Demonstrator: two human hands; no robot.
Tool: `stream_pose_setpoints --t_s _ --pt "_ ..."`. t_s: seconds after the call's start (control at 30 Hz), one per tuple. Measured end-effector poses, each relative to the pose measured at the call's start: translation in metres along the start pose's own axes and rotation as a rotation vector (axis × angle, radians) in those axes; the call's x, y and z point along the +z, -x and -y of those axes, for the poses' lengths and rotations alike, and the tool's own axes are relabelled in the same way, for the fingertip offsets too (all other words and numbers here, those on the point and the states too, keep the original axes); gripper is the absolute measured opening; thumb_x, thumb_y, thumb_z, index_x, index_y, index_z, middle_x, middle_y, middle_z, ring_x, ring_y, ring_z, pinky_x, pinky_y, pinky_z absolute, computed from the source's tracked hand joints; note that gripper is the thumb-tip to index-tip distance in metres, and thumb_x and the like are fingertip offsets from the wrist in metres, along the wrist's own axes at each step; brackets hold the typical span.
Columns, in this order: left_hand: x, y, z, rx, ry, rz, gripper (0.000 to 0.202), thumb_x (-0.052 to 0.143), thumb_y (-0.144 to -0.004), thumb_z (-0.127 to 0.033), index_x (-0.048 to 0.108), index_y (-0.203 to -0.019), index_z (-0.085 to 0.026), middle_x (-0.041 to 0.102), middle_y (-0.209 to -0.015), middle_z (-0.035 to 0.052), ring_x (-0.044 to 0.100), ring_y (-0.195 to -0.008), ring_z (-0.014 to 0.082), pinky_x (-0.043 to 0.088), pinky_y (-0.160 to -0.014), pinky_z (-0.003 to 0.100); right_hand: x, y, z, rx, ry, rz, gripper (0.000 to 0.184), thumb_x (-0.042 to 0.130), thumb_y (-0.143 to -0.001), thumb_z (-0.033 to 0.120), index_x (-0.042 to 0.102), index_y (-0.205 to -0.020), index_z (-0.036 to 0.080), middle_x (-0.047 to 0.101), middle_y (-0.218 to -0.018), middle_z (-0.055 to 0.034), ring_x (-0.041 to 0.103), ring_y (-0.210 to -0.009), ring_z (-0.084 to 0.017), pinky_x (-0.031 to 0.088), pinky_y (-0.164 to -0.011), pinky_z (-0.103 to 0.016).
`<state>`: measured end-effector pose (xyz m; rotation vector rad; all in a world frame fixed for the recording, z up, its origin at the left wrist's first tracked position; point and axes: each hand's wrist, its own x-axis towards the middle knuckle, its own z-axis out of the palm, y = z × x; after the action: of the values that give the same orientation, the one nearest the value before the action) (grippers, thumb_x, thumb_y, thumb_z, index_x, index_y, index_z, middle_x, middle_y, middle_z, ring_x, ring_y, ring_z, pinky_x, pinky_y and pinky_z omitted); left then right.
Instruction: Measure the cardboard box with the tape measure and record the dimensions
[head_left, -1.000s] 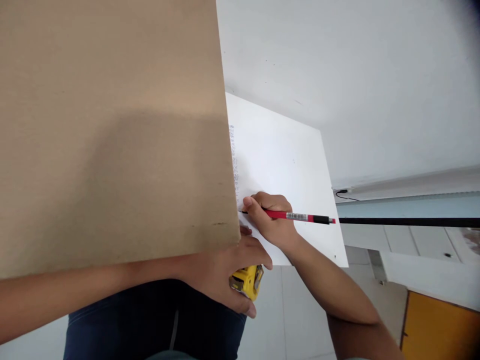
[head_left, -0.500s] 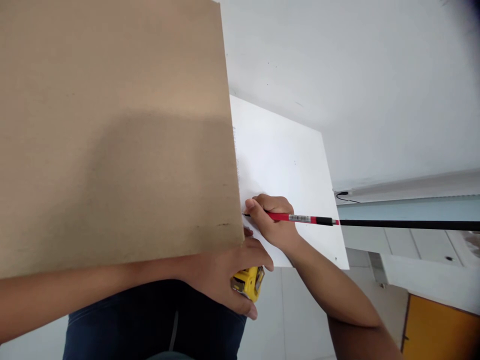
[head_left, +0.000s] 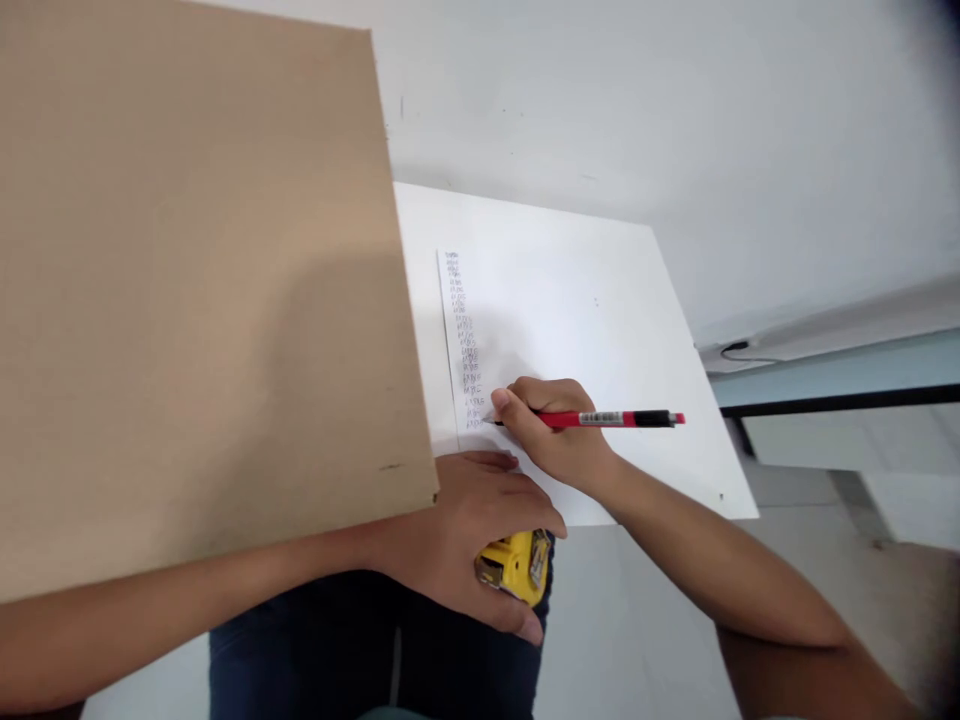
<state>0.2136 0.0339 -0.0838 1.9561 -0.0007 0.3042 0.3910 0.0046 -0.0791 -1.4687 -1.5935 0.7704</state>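
My right hand (head_left: 559, 428) is closed around a red and black pen (head_left: 600, 419), its tip at the lower end of a handwritten column on white paper (head_left: 540, 330). The paper lies on a white board (head_left: 675, 330). Below it, my left hand (head_left: 469, 530) curls round a yellow tape measure (head_left: 517, 566), held between thumb and fingers. Its upper fingers reach the paper's lower edge. A large brown board (head_left: 202, 280) stands over the left side and covers part of the white board, close beside my left wrist.
A pale wall (head_left: 675, 110) runs behind the white board. A dark cable (head_left: 739, 347) lies at the wall's foot on the right. My legs (head_left: 315, 640) are below the boards, over a light tiled floor (head_left: 637, 620).
The view has shifted, so the brown board sits further left and the written column is uncovered. Both hands keep their holds, with the pen tip still at the paper.
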Motion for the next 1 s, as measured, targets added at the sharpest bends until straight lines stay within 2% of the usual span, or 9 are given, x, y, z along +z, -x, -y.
stream_pose_setpoints --t_s 0.13,0.27,0.37,0.47,0.63,0.7,0.83,0.9,1.0 --pt "-0.005 -0.005 -0.005 -0.037 0.001 0.044 0.057 0.075 -0.078 -0.059 0.063 -0.117 -0.019 0.073 -0.119 0.0089 0.067 -0.110 0.0252 0.045 -0.107 0.038 -0.001 -0.002 0.002 -0.010 -0.027 0.013 0.053 0.053 -0.099 0.039 0.023 -0.057 0.024 0.028 -0.049 0.0075 0.027 -0.044 -0.008 0.022 -0.040 -0.024" --pt "-0.008 -0.006 -0.008 -0.092 0.007 0.082 0.061 0.078 -0.075 -0.059 0.062 -0.121 -0.023 0.071 -0.126 0.0065 0.065 -0.115 0.0250 0.040 -0.113 0.040 -0.002 -0.004 0.000 0.004 -0.078 0.013 0.051 0.053 -0.098 0.036 0.025 -0.057 0.024 0.031 -0.048 0.0075 0.032 -0.044 -0.008 0.026 -0.041 -0.025" --pt "-0.011 -0.007 -0.010 -0.128 0.001 0.113 0.063 0.079 -0.073 -0.060 0.062 -0.123 -0.024 0.070 -0.128 0.0059 0.063 -0.120 0.0254 0.037 -0.115 0.041 -0.003 -0.005 -0.002 0.024 -0.128 -0.033 0.045 0.054 -0.098 0.039 0.039 -0.059 0.023 0.044 -0.052 0.0052 0.044 -0.049 -0.010 0.034 -0.044 -0.024" --pt "-0.013 -0.008 -0.011 -0.138 -0.012 0.117 0.065 0.080 -0.072 -0.061 0.062 -0.122 -0.025 0.070 -0.127 0.0057 0.062 -0.120 0.0249 0.039 -0.113 0.041 -0.004 -0.006 -0.003 -0.021 -0.178 -0.086 0.033 0.054 -0.098 0.046 0.062 -0.078 0.021 0.058 -0.062 0.0028 0.054 -0.054 -0.011 0.039 -0.048 -0.024" --pt "-0.012 -0.007 -0.011 -0.128 -0.029 0.094 0.067 0.081 -0.072 -0.061 0.061 -0.124 -0.024 0.069 -0.128 0.0059 0.062 -0.119 0.0250 0.038 -0.113 0.042 -0.008 -0.010 -0.010 -0.128 0.013 -0.202 0.029 0.057 -0.096 0.047 0.071 -0.094 0.022 0.070 -0.078 -0.0015 0.064 -0.068 -0.015 0.048 -0.062 -0.027" --pt "-0.012 -0.006 -0.011 -0.134 -0.040 0.095 0.067 0.081 -0.072 -0.061 0.060 -0.124 -0.025 0.069 -0.129 0.0060 0.061 -0.120 0.0260 0.037 -0.114 0.043 -0.009 -0.013 -0.015 -0.065 0.129 -0.272 0.025 0.062 -0.093 0.042 0.069 -0.106 0.022 0.069 -0.080 -0.0015 0.061 -0.065 -0.016 0.048 -0.063 -0.029" --pt "-0.014 -0.005 -0.014 -0.145 -0.065 0.098 0.066 0.080 -0.072 -0.062 0.061 -0.123 -0.024 0.069 -0.127 0.0071 0.062 -0.118 0.0255 0.035 -0.116 0.044 -0.015 -0.019 -0.022 0.149 0.247 -0.295 0.039 0.056 -0.090 0.022 0.057 -0.129 0.019 0.067 -0.088 -0.0018 0.053 -0.058 -0.014 0.047 -0.062 -0.032" --pt "-0.014 -0.005 -0.015 -0.153 -0.073 0.092 0.066 0.079 -0.073 -0.062 0.061 -0.123 -0.024 0.070 -0.125 0.0069 0.061 -0.118 0.0253 0.035 -0.117 0.044 -0.020 -0.021 -0.024 0.196 0.275 -0.309 0.040 0.051 -0.088 0.017 0.057 -0.128 0.019 0.067 -0.092 -0.0026 0.057 -0.063 -0.016 0.048 -0.067 -0.033" --pt "-0.014 -0.004 -0.016 -0.151 -0.077 0.086 0.064 0.078 -0.074 -0.063 0.061 -0.123 -0.024 0.070 -0.123 0.0059 0.062 -0.116 0.0245 0.036 -0.116 0.042 -0.026 -0.024 -0.025 0.257 0.310 -0.358 0.034 0.048 -0.089 0.020 0.061 -0.121 0.020 0.067 -0.086 -0.0014 0.060 -0.069 -0.019 0.047 -0.070 -0.035"
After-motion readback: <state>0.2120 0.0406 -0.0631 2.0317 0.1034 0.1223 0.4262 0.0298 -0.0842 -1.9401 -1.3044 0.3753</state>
